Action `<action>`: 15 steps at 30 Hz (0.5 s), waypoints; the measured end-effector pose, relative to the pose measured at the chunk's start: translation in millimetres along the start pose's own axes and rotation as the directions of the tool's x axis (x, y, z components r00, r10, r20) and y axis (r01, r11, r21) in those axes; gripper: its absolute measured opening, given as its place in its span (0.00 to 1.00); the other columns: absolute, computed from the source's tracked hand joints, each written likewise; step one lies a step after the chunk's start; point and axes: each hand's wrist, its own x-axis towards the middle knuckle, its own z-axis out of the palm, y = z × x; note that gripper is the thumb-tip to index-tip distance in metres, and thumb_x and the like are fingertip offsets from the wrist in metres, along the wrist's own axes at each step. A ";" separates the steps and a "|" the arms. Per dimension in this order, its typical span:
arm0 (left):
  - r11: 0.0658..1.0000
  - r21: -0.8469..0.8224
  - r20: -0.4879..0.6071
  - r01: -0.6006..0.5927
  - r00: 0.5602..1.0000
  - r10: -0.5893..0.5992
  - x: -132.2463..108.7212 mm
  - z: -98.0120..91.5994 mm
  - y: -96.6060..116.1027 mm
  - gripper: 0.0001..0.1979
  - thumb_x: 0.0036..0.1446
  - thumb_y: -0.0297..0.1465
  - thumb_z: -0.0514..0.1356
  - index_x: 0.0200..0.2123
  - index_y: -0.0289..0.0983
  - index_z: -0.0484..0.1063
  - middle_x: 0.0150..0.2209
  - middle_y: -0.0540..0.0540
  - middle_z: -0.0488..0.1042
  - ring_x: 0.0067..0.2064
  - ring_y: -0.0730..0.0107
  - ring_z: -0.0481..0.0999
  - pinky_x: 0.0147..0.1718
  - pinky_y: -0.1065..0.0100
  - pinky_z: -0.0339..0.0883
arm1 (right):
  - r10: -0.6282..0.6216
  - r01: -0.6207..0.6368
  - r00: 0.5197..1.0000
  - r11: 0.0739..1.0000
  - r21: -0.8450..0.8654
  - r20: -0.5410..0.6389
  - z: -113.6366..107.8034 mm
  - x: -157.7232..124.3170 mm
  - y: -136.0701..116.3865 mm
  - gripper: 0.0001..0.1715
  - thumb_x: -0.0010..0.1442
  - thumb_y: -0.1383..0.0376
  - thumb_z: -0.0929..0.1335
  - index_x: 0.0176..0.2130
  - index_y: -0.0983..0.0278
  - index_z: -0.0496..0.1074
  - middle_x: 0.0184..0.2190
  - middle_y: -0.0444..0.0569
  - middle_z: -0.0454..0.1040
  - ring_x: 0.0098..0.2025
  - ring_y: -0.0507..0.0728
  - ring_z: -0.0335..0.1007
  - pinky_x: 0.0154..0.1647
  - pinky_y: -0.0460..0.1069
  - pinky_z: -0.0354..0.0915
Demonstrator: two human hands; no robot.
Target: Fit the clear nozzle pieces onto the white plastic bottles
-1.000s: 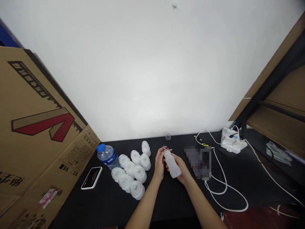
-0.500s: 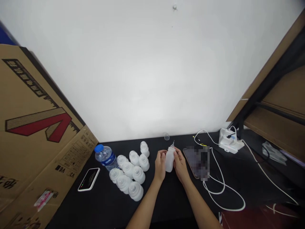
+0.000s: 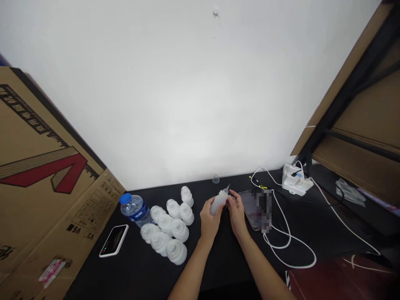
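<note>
A translucent white squeeze bottle (image 3: pixel 216 204) with a thin pointed nozzle (image 3: pixel 226 189) is held tilted, its tip up and to the right. My left hand (image 3: pixel 208 217) wraps round the bottle's body, thumb across the front. At the neck, my right hand (image 3: pixel 237 211) has its thumb and curled fingers against the bottle, while its index finger reaches up beside the nozzle. Which of its fingertips touch is hard to see. A small clear cap (image 3: pixel 216 179) lies on the black table beyond, close to the wall.
Several white bottles with clear domed caps (image 3: pixel 176 251) stand grouped left of my hands, by a blue-capped water bottle (image 3: pixel 134 208). Further left are a white-edged device (image 3: pixel 114 241) and a cardboard box (image 3: pixel 103 204). To the right lie a phone (image 3: pixel 252 210), white cables (image 3: pixel 289 237) and a power strip (image 3: pixel 293 183).
The squeeze bottle has gone from nearly upright to tilted right. My left hand has closed round its body, and my right hand has shifted to the neck. The view has moved slightly.
</note>
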 end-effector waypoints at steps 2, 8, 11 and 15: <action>0.998 -0.032 -0.072 0.048 0.996 -0.050 1.5 -2.0 2.0 0.19 0.64 0.44 0.68 0.52 0.40 0.81 0.50 0.38 0.84 0.53 0.48 0.82 0.55 0.52 0.72 | 0.009 -0.008 1.000 1.000 0.027 -0.026 0.1 -0.7 -3.1 0.26 0.61 0.46 0.78 0.50 0.59 0.77 0.31 0.44 0.80 0.38 0.59 0.78 0.48 0.53 0.72; 0.997 -0.068 0.052 0.025 0.998 -0.022 2.3 -3.2 3.7 0.19 0.63 0.47 0.68 0.50 0.40 0.82 0.48 0.39 0.84 0.49 0.50 0.83 0.52 0.55 0.74 | 0.138 -0.146 0.988 0.982 0.119 0.074 9.4 -4.0 -13.4 0.33 0.59 0.40 0.77 0.54 0.56 0.76 0.50 0.51 0.85 0.52 0.65 0.80 0.52 0.57 0.74; 0.999 -0.034 0.043 0.010 0.999 -0.009 2.4 -1.8 2.7 0.19 0.63 0.47 0.68 0.49 0.40 0.82 0.47 0.39 0.85 0.49 0.51 0.83 0.51 0.55 0.74 | 0.184 -0.216 0.966 0.960 0.179 0.182 11.4 -5.9 -18.5 0.37 0.61 0.36 0.73 0.58 0.56 0.75 0.54 0.52 0.84 0.58 0.67 0.78 0.58 0.60 0.71; 0.994 -0.051 -0.122 0.098 0.987 -0.104 6.7 -4.1 -0.4 0.21 0.65 0.50 0.66 0.49 0.39 0.81 0.48 0.38 0.84 0.50 0.50 0.82 0.52 0.55 0.73 | 0.210 -0.233 0.970 0.949 0.214 0.126 5.7 -2.8 -20.0 0.36 0.64 0.34 0.70 0.53 0.59 0.78 0.41 0.52 0.87 0.56 0.67 0.79 0.61 0.61 0.70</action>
